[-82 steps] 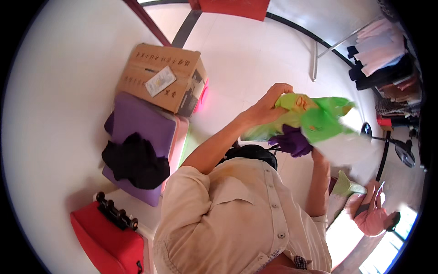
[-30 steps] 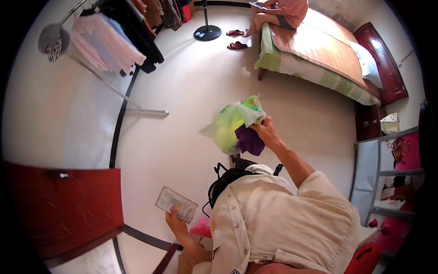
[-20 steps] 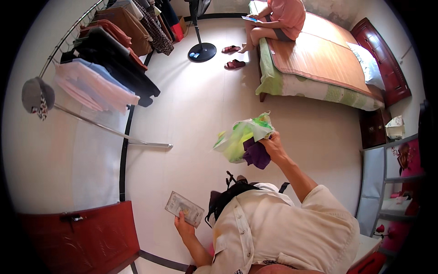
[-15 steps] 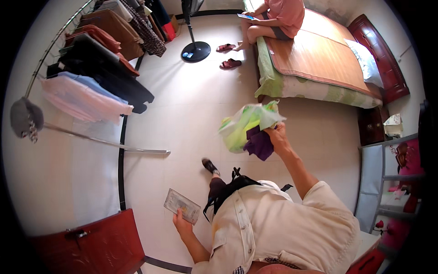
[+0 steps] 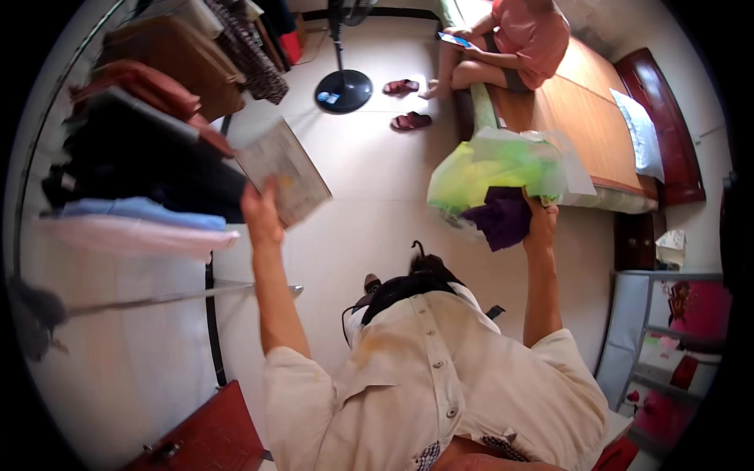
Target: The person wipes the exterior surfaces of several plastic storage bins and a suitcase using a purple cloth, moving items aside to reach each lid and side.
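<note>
My left hand [image 5: 263, 213] grips the lower edge of a flat grey-white rectangular item [image 5: 292, 169] with faint print, perhaps a packet or a thin book; motion blurs it. It is raised beside the hanging clothes. My right hand [image 5: 542, 224] is closed on a crumpled green and white plastic bag [image 5: 479, 169] and a dark purple cloth [image 5: 503, 218] bunched together, held out in front of the bed. A black bundle with a dark hook [image 5: 418, 250] shows in front of my waist; what it is I cannot tell.
Clothes [image 5: 149, 177] hang on a metal rail at the left. A standing fan [image 5: 343, 90] and dark red sandals [image 5: 411, 121] are ahead. A person with a phone sits on the bed [image 5: 581, 118] at the far right. Grey shelving [image 5: 628, 330] stands right, a red-brown door [image 5: 208, 432] lower left.
My left hand has swung up and forward with the flat item, towards the clothes. My right hand has moved right and slightly forward with the bag and cloth. I have stepped or turned slightly.
</note>
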Demonstrator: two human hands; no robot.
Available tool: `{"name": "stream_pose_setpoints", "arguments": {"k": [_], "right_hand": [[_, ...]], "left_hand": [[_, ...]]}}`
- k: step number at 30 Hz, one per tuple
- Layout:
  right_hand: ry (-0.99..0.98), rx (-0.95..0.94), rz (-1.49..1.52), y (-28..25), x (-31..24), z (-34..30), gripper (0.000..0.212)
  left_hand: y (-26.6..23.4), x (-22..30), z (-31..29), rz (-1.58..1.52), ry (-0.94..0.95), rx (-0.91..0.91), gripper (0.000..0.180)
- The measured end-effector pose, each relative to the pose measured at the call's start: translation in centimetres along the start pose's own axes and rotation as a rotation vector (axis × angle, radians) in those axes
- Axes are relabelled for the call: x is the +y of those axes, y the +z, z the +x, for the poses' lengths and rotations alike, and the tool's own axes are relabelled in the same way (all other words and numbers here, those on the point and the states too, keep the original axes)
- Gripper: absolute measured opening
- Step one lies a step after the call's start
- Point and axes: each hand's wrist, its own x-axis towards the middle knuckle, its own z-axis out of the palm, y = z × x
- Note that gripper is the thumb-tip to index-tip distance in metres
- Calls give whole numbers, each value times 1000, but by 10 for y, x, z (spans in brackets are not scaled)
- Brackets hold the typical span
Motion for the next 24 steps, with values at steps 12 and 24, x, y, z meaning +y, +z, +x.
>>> {"name": "stream_pose_setpoints", "arguments": {"k": [12,24], "right_hand": [[110,71,33,96,35,218,20],[157,-30,166,249,-16,462,17]], "left_hand": [[108,-125,155,-142,-573,268,28],[24,-280,212,-119,-884,756,26]]}}
